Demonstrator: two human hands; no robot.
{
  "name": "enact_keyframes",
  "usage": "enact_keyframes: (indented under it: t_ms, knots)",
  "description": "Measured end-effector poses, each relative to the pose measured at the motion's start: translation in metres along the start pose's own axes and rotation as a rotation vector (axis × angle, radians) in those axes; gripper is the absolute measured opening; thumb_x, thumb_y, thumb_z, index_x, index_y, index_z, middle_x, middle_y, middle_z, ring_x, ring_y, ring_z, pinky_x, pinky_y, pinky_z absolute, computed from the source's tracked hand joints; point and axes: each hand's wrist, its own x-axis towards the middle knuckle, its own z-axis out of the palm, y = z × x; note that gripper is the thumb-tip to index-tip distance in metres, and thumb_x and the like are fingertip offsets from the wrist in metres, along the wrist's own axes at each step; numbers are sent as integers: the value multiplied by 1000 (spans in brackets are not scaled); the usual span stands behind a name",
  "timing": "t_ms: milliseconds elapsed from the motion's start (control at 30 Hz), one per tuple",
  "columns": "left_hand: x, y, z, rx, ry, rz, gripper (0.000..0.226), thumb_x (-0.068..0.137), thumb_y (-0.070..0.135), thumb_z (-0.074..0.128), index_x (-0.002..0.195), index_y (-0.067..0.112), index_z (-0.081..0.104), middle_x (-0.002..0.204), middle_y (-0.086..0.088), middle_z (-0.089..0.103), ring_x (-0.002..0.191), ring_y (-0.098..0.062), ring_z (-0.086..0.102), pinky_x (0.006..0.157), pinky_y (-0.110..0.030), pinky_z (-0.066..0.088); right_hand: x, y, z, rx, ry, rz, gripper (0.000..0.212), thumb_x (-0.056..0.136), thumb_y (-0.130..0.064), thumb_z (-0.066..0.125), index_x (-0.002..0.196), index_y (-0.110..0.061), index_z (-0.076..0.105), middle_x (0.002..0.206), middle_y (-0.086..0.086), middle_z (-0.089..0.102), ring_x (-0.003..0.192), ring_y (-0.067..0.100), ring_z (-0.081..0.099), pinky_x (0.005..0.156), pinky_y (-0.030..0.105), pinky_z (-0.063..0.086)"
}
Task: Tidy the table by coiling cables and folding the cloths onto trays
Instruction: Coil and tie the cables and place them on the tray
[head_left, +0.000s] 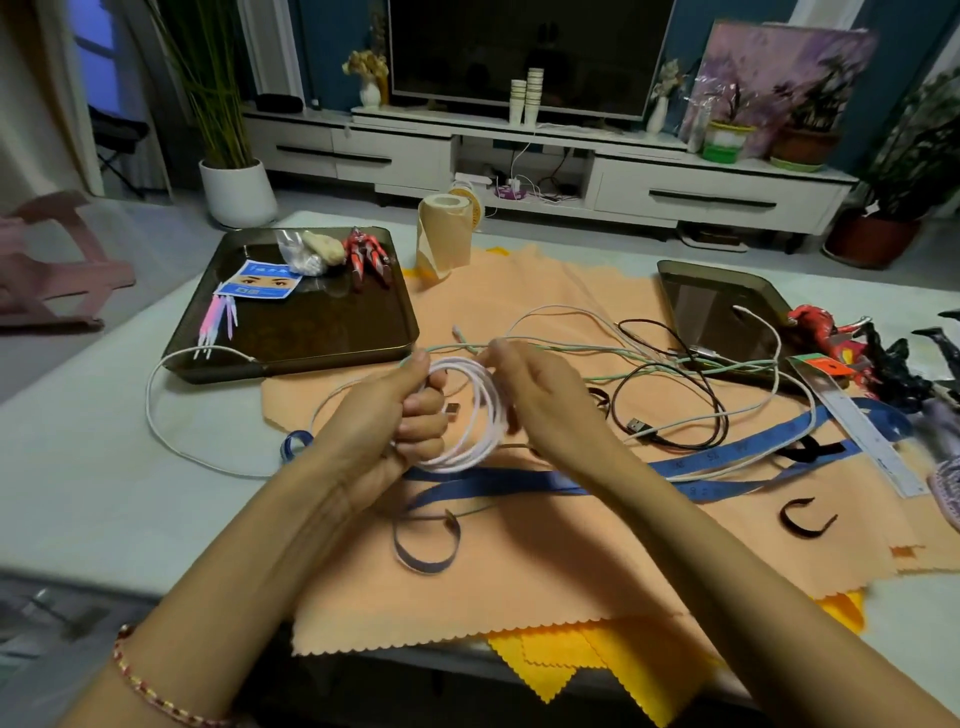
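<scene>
A soft peach cloth (519, 587) with zigzag-cut edges covers the centre and lower right of the pale table (78, 493). A glossy dark left tray (311, 332) sits upper left and a matching right tray (717, 306) centre right. At centre, the thin white cable (483, 415) forms round loops. The left hand (395, 415) grips them with curled fingers, and the right hand (540, 400) pinches their upper edge.

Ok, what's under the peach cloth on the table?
A yellow cloth pokes out from beneath the peach cloth along its near edge and right corner. Whatever else lies under it is covered and cannot be seen.
</scene>
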Motion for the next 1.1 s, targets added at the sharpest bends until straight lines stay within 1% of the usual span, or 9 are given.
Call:
enact_keyframes:
  t_ms: [100,200,333,433,500,600,733,1000,1100]
  knots:
    - [-5,19,-25,62,75,82,34,100,30,36,70,14,42,44,8,25,29,-1,20,30,-10,15,22,3,-10,91,118,114,20,98,-20,41,93,-16,60,75,0,62,63,12,55,61,28,45]
    - [-8,30,-39,76,112,131,34,100,30,36,71,14,42,43,8,26,29,-2,21,30,-9,17,31,15,-7,-186,58,116,13,93,-13,50,94,-15,62,85,4,67,74,15,59,72,30,48]
    - [-7,33,-44,91,161,169,35,101,29,36,71,12,43,41,8,27,29,-2,22,31,-9,18,42,15,26,-336,-28,58,16,90,-12,56,93,-7,70,91,7,70,70,11,55,60,10,34]
    - [-8,37,-47,118,221,212,34,101,28,36,72,13,43,41,8,27,29,-2,22,31,-10,18,56,14,45,-487,-89,90,21,91,-12,52,96,-4,71,110,14,68,96,23,61,72,27,41]
    - [-10,41,-50,145,234,217,33,101,29,36,73,13,44,42,8,28,30,-2,23,31,-11,19,62,14,45,-522,-103,115,21,90,-9,52,97,-4,70,117,13,65,96,23,62,69,28,41]
    - [-14,40,-51,209,167,203,34,101,30,36,73,12,45,43,8,29,31,-3,23,32,-13,20,55,12,18,-488,-149,122,16,87,-8,57,95,-9,70,91,2,67,81,15,56,60,17,31]
    - [-18,28,-39,268,53,172,33,100,31,36,73,13,44,45,8,25,33,-3,21,33,-13,19,27,12,-32,-580,-320,145,13,82,-5,62,86,-13,72,62,-15,51,58,2,46,54,9,36]
    - [-7,10,-14,219,4,74,33,100,30,36,73,13,43,47,6,23,33,-4,20,35,-10,18,-1,31,-35,-824,-410,10,18,89,-17,58,102,-14,71,97,5,54,91,22,51,75,30,39]
    - [-4,7,-9,206,-24,53,33,101,31,35,74,13,42,47,7,22,33,-3,19,35,-11,17,2,38,-34,-844,-285,-20,16,89,-18,57,94,-9,69,101,9,57,95,25,50,77,33,39]
